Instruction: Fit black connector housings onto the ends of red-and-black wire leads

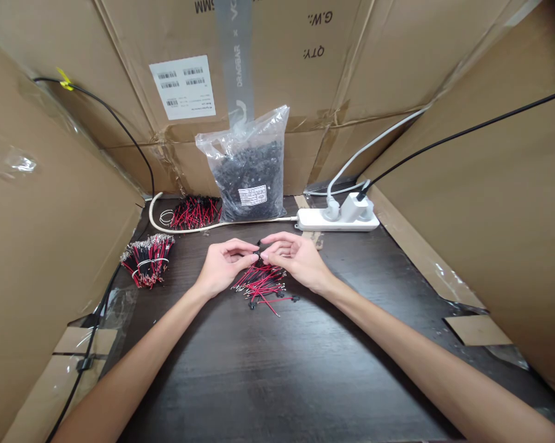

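My left hand (223, 263) and my right hand (300, 259) meet above the middle of the dark table, fingertips almost touching. Both are closed in a pinch around a small black connector (259, 248), mostly covered by the fingers. Just below them lies a loose pile of short red and black wires (261, 284), some with black connectors on their ends. A tied bundle of red and black wires (148, 263) with bare metal ends sits to the left of my left hand.
Behind my hands stands a clear bag of small black parts (250, 178). Another heap of red and black wires (195, 212) lies left of it. A white power strip (314, 219) with plugs is at back right. Cardboard walls (287, 74) enclose the table.
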`<state>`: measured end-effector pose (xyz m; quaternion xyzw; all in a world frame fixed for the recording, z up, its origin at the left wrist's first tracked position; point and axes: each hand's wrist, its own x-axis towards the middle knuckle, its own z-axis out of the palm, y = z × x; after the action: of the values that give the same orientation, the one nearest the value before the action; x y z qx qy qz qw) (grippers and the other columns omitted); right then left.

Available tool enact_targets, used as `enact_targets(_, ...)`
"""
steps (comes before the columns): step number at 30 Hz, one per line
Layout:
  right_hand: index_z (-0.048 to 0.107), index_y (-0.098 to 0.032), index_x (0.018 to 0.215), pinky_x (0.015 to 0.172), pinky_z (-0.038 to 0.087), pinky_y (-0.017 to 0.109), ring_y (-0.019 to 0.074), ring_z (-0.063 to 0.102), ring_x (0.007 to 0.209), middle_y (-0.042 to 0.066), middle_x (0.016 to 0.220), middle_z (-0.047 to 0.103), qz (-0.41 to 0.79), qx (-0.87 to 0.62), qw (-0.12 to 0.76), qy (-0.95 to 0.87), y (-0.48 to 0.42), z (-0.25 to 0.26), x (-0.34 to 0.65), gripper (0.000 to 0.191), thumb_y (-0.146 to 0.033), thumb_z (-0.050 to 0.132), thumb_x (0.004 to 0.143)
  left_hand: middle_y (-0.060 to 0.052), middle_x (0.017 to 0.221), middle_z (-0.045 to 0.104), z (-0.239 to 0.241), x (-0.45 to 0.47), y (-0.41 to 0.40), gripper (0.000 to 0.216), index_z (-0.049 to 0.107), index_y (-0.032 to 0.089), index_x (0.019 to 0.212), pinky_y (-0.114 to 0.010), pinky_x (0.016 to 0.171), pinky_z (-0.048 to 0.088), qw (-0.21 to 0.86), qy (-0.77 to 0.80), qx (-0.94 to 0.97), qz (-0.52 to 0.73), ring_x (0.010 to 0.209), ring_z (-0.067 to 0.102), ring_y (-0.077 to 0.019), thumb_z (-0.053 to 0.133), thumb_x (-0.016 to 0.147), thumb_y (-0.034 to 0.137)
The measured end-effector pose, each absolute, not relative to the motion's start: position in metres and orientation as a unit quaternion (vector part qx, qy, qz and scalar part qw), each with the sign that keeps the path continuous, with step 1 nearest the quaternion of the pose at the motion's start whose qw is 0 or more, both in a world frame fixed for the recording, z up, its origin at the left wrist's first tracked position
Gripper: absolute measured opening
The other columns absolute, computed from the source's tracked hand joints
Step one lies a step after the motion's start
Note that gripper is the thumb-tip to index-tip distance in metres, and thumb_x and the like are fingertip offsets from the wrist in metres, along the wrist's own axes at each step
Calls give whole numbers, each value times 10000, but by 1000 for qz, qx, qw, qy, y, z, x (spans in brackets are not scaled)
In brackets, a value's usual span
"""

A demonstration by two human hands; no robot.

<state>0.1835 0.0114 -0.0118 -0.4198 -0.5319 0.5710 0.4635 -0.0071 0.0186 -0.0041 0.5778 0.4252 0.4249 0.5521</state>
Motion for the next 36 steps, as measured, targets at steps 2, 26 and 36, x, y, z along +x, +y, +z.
enact_targets(2,701,-167,977,694,558,351,180,686,664,48,709,727,571,-422,456,-537,11,-12,184,370,-343,813,671,-80,895,724,-4,-7,19,242,788,166,847,-298,746,556,544,421,589,425,780,667,-169,839,656,305)
enact_targets(26,679,-167,964,675,549,323,171,686,667,39,724,730,589,-417,461,-516,13,-12,182,407,-335,835,626,-69,831,748,-7,-7,20,280,767,146,854,-305,729,554,575,439,546,423,726,669,-162,851,618,272)
enact_targets(36,668,-169,967,675,542,322,163,675,657,22,715,718,588,-415,464,-516,13,-10,183,409,-317,839,626,-70,850,753,-4,-6,19,241,773,149,824,-298,761,547,567,434,557,423,755,675,-159,846,618,251)
